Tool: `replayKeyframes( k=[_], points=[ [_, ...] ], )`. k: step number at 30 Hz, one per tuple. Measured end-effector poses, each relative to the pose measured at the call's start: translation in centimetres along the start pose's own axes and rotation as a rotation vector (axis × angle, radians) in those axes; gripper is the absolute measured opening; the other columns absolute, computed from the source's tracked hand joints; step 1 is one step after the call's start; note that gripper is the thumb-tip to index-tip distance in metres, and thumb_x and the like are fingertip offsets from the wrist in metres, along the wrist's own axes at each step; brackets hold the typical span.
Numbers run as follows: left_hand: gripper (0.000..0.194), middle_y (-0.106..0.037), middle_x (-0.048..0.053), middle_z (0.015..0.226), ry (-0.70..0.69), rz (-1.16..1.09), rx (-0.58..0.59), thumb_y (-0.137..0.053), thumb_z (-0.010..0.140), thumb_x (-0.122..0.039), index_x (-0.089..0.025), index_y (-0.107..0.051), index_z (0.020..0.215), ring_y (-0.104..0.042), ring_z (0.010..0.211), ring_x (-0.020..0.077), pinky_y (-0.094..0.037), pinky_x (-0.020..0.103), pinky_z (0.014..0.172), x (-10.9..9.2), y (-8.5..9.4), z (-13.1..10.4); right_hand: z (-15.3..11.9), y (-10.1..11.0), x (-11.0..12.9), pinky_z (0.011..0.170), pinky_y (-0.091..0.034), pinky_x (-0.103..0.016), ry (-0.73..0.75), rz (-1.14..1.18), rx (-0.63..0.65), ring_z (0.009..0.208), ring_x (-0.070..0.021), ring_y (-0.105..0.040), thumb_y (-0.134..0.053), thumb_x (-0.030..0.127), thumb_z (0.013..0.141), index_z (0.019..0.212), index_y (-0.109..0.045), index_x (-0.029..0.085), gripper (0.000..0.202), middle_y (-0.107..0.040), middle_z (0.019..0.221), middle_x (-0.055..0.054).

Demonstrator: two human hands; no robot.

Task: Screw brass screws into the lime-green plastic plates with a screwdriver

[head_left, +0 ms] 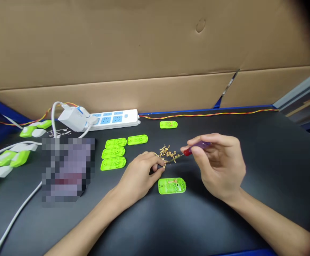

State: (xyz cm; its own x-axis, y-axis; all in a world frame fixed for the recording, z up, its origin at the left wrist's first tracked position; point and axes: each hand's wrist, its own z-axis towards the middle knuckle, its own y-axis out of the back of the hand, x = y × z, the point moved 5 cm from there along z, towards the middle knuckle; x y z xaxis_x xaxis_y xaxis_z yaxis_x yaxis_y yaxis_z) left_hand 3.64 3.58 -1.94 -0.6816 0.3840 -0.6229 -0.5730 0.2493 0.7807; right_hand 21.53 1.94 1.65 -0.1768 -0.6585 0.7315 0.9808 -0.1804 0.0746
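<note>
Black covers the tabletop, with blue frame parts along its back edge and cardboard standing behind it. One white power strip lies toward the back edge, left of centre, and one red-and-yellow twisted cable runs along that edge. Green shells number six: four grouped left of centre, one nearer the back edge, and one nearer the front edge, holding small brass-coloured parts. More green pieces and white ones lie by the left edge, overlapping too much to count. One pixelated object sits between them and the group of four. Loose brass parts, too small to count, are scattered mid-table. The right hand is closed on one screwdriver, its tip among the brass parts. The left hand's fingertips touch them, close together; whether they pinch one, I cannot tell.
</note>
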Motion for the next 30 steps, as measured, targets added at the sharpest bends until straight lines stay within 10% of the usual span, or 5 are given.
replayKeyframes(
  k=[30],
  points=[
    [0.005, -0.056, -0.002, 0.073, -0.049, -0.018, -0.032, -0.062, 0.086, -0.016, -0.02, -0.066, 0.085, -0.051, 0.075, 0.0143, -0.04, 0.027, 0.071, -0.12, -0.01, -0.03, -0.29, -0.35, 0.01, 0.069, -0.064, -0.032, 0.021, -0.055, 0.092, 0.083, -0.0149, -0.072, -0.064, 0.004, 0.082, 0.114, -0.053, 0.025, 0.039, -0.066, 0.099, -0.002]
  ],
)
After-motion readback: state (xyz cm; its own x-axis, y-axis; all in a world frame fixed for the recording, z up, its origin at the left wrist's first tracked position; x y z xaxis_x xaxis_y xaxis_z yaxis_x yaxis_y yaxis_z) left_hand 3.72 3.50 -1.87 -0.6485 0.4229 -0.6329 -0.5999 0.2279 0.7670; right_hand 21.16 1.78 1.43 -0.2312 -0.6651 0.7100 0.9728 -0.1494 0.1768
